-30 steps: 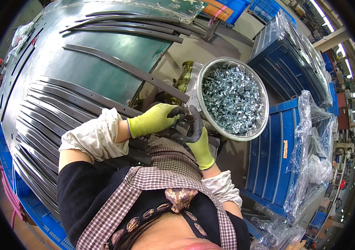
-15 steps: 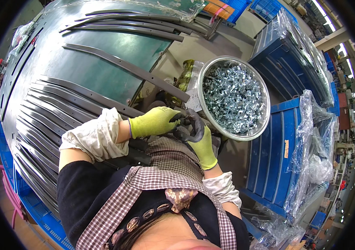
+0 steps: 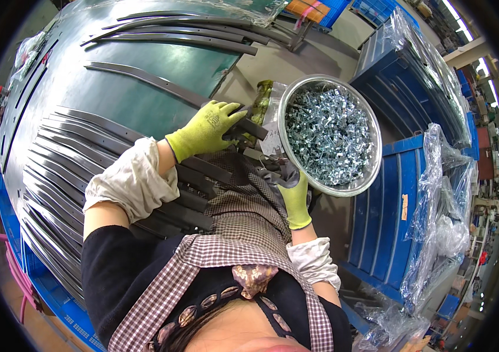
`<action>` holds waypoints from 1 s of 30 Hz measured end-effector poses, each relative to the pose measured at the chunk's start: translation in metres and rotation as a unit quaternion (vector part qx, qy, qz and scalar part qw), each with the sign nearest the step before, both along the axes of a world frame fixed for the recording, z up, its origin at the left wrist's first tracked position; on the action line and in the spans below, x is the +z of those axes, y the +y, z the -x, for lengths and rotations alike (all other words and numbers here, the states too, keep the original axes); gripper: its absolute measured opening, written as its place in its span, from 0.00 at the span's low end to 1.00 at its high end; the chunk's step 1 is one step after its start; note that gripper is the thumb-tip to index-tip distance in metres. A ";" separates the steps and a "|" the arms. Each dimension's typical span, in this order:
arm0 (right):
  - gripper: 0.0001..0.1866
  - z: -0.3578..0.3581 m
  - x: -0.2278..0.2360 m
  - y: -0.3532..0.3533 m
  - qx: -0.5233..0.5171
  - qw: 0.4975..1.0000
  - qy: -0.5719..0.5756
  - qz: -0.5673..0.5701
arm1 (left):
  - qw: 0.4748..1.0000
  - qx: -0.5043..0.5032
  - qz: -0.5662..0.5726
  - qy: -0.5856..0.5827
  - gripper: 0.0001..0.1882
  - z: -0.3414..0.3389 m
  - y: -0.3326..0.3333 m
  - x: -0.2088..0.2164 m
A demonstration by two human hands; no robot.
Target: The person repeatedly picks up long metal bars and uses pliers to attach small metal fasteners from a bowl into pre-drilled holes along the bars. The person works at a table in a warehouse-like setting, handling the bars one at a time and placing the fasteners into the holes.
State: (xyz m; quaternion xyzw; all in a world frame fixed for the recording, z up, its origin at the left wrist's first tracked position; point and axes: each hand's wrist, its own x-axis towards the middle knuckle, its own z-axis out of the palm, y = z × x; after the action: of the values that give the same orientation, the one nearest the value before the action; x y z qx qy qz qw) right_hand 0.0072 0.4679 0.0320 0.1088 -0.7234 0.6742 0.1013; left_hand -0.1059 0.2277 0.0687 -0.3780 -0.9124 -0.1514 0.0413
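My left hand [image 3: 207, 130], in a yellow-green glove with dark fingertips, is closed around a long dark strip [image 3: 144, 78] near its right end. That end [image 3: 254, 128] juts past the table edge, beyond my fingers. Lower and to the right, my right hand [image 3: 292, 196], gloved alike, is held by the near left rim of a round metal bowl [image 3: 285, 138]. Its dark fingers are curled together in front of my checked apron [image 3: 243, 214]; what they hold, if anything, is too small to make out. Small shiny metal clips [image 3: 328, 138] fill the bowl.
Many more dark strips [image 3: 68, 158] lie side by side on the green table [image 3: 144, 108], some reaching past its edge towards me. Another group of strips [image 3: 173, 36] lies farther back. Blue metal bins [image 3: 381, 217] with clear plastic wrap [image 3: 437, 229] stand to the right.
My hands were together in front of me and have parted. The left went up and took hold of the strip's end; the right moved slightly down and right, by the bowl.
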 end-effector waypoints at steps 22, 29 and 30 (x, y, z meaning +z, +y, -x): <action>0.19 -0.007 -0.033 0.006 -0.039 0.997 -0.066 0.015 | 0.987 -0.083 0.134 -0.009 0.35 0.006 -0.011 -0.016; 0.14 -0.003 -0.050 0.014 0.014 0.989 -0.140 -0.041 | 0.989 -0.091 0.081 -0.079 0.31 0.005 -0.006 -0.022; 0.14 0.001 -0.048 0.015 0.036 0.989 -0.143 -0.017 | 0.990 -0.096 0.073 -0.077 0.31 0.004 -0.006 -0.023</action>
State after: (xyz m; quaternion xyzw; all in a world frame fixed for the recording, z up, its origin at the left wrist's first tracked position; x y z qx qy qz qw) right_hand 0.0065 0.4828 -0.0159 0.0393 -0.7373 0.6737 -0.0294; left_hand -0.1099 0.2219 0.0458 -0.4528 -0.8811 -0.1162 -0.0713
